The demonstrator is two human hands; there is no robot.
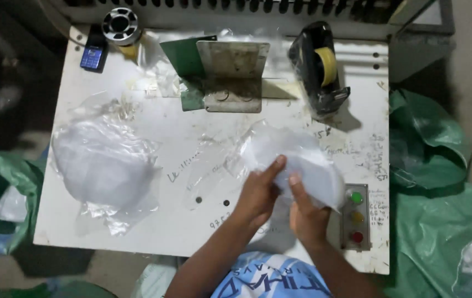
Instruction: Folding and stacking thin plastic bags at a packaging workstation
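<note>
White cloth piece (308, 165), both hands gripping

The right hand (306, 212) hides its fingertips under the white fabric piece (308, 160).

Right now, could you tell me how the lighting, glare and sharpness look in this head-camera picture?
In the head view, light falls mostly on the white table, while the floor at upper left is dark; the tape dispenser throws a shadow to its right; glare glints off the clear plastic bags; the left hand and right hand on the white piece look slightly soft, and fine writing is blurred.
</note>
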